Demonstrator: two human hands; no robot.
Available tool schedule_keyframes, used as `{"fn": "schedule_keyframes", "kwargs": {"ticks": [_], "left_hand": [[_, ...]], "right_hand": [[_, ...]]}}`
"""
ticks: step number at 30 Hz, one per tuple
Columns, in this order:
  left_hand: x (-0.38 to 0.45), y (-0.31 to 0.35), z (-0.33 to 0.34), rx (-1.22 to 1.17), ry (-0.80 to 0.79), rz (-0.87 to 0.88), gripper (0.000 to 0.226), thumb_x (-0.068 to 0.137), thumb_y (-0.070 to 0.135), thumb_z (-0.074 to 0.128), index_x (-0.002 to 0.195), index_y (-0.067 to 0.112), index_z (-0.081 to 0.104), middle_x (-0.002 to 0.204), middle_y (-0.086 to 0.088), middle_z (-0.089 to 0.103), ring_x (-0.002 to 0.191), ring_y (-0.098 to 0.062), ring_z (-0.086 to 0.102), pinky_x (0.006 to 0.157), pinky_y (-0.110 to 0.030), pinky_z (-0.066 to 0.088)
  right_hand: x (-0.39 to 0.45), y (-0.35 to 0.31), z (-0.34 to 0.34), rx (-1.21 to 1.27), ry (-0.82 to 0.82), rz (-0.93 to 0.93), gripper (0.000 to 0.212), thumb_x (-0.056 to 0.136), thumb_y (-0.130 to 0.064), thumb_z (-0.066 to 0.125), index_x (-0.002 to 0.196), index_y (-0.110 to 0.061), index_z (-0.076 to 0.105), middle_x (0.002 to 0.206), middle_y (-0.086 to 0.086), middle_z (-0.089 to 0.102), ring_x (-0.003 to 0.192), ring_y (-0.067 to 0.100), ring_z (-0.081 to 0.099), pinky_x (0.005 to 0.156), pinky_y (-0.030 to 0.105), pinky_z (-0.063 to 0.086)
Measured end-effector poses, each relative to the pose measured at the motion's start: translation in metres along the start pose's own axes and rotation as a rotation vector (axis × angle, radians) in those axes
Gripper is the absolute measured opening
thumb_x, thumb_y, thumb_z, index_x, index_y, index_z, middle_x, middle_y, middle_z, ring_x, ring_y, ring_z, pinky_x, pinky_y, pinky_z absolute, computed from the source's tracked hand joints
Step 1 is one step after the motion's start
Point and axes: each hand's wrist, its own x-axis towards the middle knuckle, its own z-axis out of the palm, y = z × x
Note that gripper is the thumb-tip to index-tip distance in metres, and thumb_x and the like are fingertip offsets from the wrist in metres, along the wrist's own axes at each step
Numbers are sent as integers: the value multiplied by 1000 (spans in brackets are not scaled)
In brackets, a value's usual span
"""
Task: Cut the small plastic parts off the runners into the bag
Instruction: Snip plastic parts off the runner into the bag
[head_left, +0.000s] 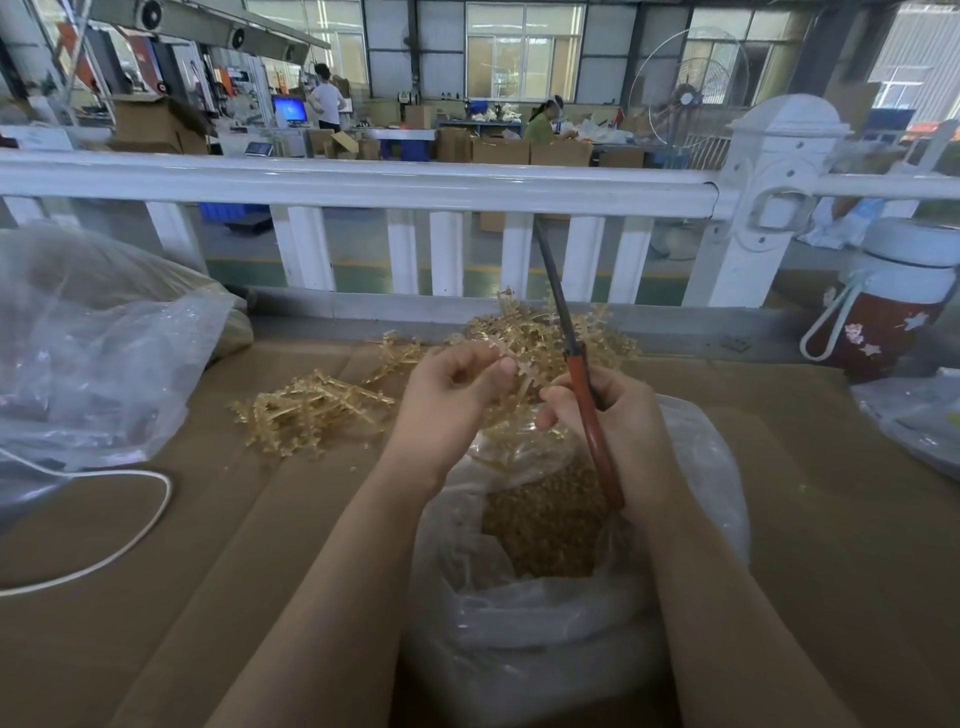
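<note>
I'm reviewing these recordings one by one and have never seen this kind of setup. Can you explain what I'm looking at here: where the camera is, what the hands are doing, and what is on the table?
There is no machine here. The single picture comes from a camera worn on a person's head, looking forward and down at their two bare hands.

The left hand pinches a yellowish plastic runner, a branching strip with small parts attached. The right hand grips scissors with red handles, the blades pointing up and away.

Right below the hands stands an open clear plastic bag holding a heap of small cut parts. More runners lie in piles on the brown cardboard surface. To the left are another clear bag and a white cord; to the right, a red and white bottle. Behind runs a white railing.
</note>
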Motion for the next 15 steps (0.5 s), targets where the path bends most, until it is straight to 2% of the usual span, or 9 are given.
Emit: {"fn": "schedule_keyframes", "kwargs": {"ticks": [2,5,7,9,11,13,15], "left_hand": [[0,1,-2,-51,-33,41,13,89,23,72,78,25,77,88,4,72,88,-11,65,83,-26,52],[0,1,-2,-47,-66,67,15,88,25,72,83,13,78,94,-3,73,102,-20,64,88,-32,52],[-1,1,0,-65,-48,67,13,88,22,72,82,12,77,97,-3,71,98,-11,66,81,-21,51],[-2,3,1,-84,-10,66,10,88,20,73,78,18,76,96,5,68,93,-4,65,73,-11,49],[-1,2,0,-78,47,70,12,88,23,73,76,23,75,97,9,67,100,-11,63,79,-17,50],[-1,1,-1,-61,89,68,11,89,26,73,79,19,75,107,1,64,105,-16,61,92,-32,52],[-1,2,-2,-30,116,79,15,90,27,71,83,14,74,111,-1,59,107,-16,60,100,-40,50]], "right_hand": [[0,0,-1,1,-9,-3,12,92,-14,70,81,-8,73,68,-4,74,66,0,67,64,3,43],[0,0,-1,-31,-24,-14,16,91,-17,71,76,-12,74,69,-3,74,68,8,68,64,6,45],[1,-1,0,-49,-21,-11,17,89,-18,72,73,-15,74,68,-2,74,67,10,69,62,6,45],[1,-1,0,-58,-19,-8,14,87,-22,76,74,-18,74,68,-2,74,64,6,68,61,9,47],[1,2,-1,-100,-15,12,14,83,-35,80,78,-23,75,70,-5,74,64,4,68,62,19,51],[1,5,-1,-202,4,24,32,71,-59,80,83,-30,74,75,-15,74,69,1,69,67,27,53],[0,7,0,-323,31,13,50,58,-78,70,85,-36,71,80,-26,71,74,-4,67,70,29,53]]}}
